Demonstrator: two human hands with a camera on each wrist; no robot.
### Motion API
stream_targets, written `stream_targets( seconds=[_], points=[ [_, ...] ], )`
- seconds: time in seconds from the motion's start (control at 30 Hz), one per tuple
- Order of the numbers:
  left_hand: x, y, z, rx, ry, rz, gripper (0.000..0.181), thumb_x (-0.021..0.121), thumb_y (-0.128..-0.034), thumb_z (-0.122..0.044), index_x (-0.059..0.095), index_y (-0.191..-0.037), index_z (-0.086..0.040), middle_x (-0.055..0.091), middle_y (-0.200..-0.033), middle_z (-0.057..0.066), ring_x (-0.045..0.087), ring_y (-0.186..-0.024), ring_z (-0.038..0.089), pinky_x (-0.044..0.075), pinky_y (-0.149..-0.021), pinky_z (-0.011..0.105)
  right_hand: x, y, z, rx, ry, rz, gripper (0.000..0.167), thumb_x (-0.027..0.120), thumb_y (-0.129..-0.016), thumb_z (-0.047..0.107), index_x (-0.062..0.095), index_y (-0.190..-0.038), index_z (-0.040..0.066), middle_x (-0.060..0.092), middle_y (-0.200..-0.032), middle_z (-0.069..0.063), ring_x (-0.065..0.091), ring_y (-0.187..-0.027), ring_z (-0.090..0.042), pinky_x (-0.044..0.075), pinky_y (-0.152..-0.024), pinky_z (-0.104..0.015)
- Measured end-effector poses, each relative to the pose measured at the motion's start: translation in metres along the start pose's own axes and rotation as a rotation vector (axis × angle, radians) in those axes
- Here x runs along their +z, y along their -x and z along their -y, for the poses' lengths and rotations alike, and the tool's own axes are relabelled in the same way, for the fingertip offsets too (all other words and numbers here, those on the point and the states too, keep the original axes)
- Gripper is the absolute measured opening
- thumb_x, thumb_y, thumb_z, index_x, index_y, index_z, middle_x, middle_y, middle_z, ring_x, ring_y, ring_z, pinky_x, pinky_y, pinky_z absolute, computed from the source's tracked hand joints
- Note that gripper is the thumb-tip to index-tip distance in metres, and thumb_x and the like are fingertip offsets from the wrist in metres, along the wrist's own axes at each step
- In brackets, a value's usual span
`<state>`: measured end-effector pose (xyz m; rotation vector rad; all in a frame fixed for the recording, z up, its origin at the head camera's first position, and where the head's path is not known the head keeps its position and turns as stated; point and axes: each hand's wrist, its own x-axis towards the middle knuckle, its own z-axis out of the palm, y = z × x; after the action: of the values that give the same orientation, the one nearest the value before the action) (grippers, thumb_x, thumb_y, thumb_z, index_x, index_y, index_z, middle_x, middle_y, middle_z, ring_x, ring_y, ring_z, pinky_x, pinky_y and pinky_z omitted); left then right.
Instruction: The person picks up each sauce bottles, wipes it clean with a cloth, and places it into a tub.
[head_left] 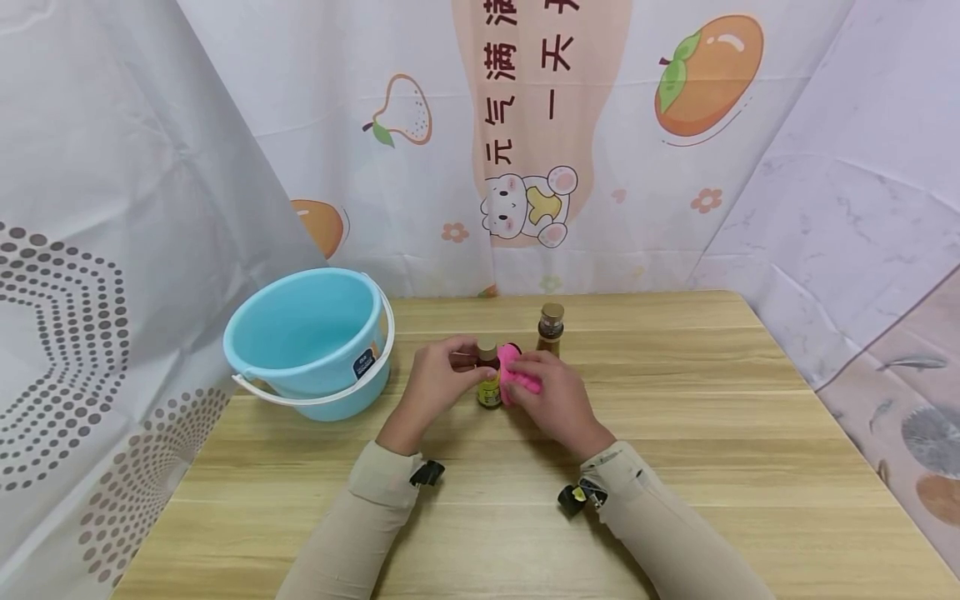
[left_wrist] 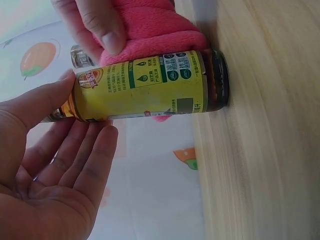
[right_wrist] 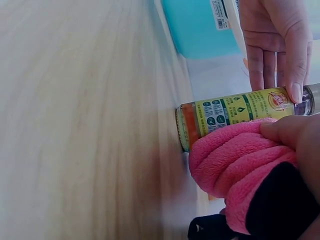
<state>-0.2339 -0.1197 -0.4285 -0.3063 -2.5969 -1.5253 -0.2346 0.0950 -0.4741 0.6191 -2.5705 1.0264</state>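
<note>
A small glass bottle with a yellow-green label (head_left: 490, 393) and a gold-brown cap stands upright on the table. My left hand (head_left: 437, 379) holds it near the neck, thumb on one side and fingers on the other. Against the other side of the bottle lies a pink fluffy cloth (right_wrist: 235, 155), bunched up in the grip of my right hand (head_left: 558, 400). In the left wrist view the cloth (left_wrist: 155, 32) touches the label along much of its length. A second bottle with a gold cap (head_left: 551, 325) stands just behind my right hand, its lower part hidden.
To the left, a light blue bucket (head_left: 307, 385) with a white handle stands on the wooden table (head_left: 712, 467). A printed curtain (head_left: 420, 192) hangs behind the table's far edge. Black wrist devices (head_left: 573, 500) sit at both cuffs.
</note>
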Motion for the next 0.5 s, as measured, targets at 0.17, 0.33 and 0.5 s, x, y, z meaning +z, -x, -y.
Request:
stream_targets(
  seconds=[0.17, 0.33, 0.5],
  points=[
    [0.0003, -0.0002, -0.0001, 0.016, 0.005, 0.006, 0.031, 0.090, -0.0822, -0.024, 0.076, -0.108, -0.014, 0.077, -0.107, 0.003, 0.077, -0.100, 0.020, 0.063, -0.085, 0.035, -0.0017, -0.0009, 0.0018, -0.021, -0.024, -0.036, 0.032, 0.079, -0.093, 0.031, 0.079, -0.121, 0.016, 0.070, -0.126, -0.002, 0.069, -0.113, -0.023, 0.059, -0.088, -0.041],
    [0.0005, -0.0006, 0.0009, 0.023, 0.000, 0.014, 0.028, 0.090, -0.0824, -0.023, 0.077, -0.106, -0.014, 0.077, -0.105, 0.003, 0.077, -0.100, 0.020, 0.063, -0.085, 0.034, -0.0038, -0.0013, 0.0047, -0.036, -0.047, -0.075, 0.030, 0.081, -0.092, 0.029, 0.079, -0.120, 0.017, 0.070, -0.126, -0.001, 0.069, -0.113, -0.021, 0.060, -0.088, -0.040],
    [0.0000, -0.0006, 0.0007, 0.015, 0.003, 0.022, 0.031, 0.089, -0.0828, -0.024, 0.077, -0.110, -0.015, 0.077, -0.108, 0.002, 0.076, -0.102, 0.022, 0.063, -0.087, 0.036, -0.0052, -0.0021, 0.0069, -0.064, -0.079, -0.108, 0.030, 0.081, -0.092, 0.027, 0.078, -0.121, 0.017, 0.069, -0.127, 0.000, 0.067, -0.115, -0.020, 0.060, -0.090, -0.039]
  ],
)
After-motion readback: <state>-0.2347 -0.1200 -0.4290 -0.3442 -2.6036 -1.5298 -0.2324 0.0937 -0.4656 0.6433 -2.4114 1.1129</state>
